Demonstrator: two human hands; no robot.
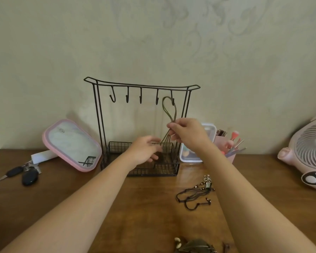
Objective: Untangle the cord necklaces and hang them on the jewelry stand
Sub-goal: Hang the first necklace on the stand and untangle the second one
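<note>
A black wire jewelry stand with several hooks and a basket base stands against the wall. A brown cord necklace loops over the rightmost hook. My right hand pinches its cords just below the loop. My left hand holds the lower cords above the basket; the pendant end is hidden behind it. A dark beaded cord necklace lies on the table to the right. Another necklace with a leaf pendant lies at the near edge.
A pink-framed mirror leans on the wall at left, with keys beside it. A clear box and a pink brush holder stand right of the stand. A pink fan sits far right.
</note>
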